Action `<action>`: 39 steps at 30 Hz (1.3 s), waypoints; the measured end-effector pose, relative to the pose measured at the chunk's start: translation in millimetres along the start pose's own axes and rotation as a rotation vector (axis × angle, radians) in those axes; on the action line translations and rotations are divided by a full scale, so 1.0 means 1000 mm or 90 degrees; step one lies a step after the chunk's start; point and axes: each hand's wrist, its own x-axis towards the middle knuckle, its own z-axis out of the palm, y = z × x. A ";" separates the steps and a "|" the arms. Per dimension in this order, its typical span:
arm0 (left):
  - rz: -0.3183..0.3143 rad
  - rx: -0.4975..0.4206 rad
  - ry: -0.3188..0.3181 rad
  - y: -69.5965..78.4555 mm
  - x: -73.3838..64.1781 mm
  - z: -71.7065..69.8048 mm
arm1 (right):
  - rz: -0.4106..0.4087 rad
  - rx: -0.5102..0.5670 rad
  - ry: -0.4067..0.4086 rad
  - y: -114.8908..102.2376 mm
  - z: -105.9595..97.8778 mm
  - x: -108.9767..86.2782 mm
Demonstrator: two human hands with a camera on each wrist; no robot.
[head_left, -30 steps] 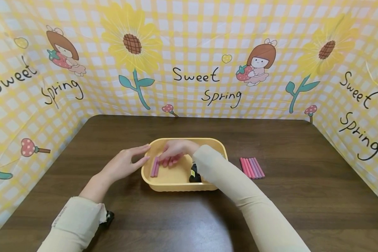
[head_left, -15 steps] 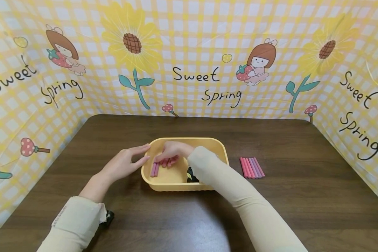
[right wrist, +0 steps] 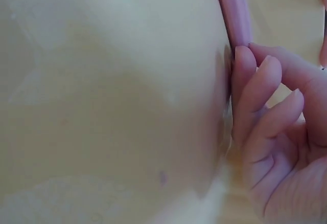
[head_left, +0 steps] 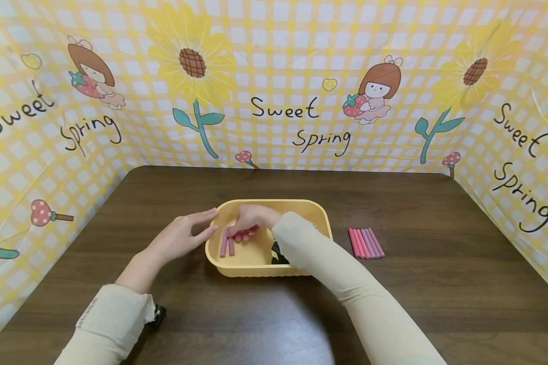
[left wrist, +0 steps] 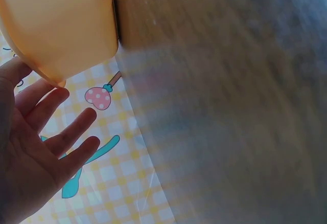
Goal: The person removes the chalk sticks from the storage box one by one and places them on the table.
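Observation:
A yellow tray with rounded corners stands on the table. My left hand touches its left rim, fingers extended; in the left wrist view the other fingers of that hand spread beside the tray's outer wall. Inside the tray, my right hand pinches a purple chalk stick by its far end, between thumb and index finger. In the right wrist view the pinched chalk stick lies close along the tray floor. A second purple chalk stick lies to its left, a narrow gap between them.
To the tray's right, a row of several pink and purple chalk sticks lies on the dark wooden table. A yellow checked cloth stands behind and at both sides. The right sleeve crosses the tray's front right corner.
My right hand slid toward the near side along the chalk sticks, then moved back slightly. The pinched stick has shifted right, away from its neighbour. My left hand stays at the rim.

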 end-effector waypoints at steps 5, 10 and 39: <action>0.002 0.000 0.000 0.000 0.000 0.000 | -0.002 0.019 -0.021 0.001 -0.002 -0.002; -0.003 0.000 -0.002 0.000 0.000 0.000 | -0.008 0.032 -0.040 0.005 -0.006 -0.003; -0.005 -0.004 0.005 0.002 0.000 0.001 | -0.029 0.137 0.017 0.026 -0.047 -0.052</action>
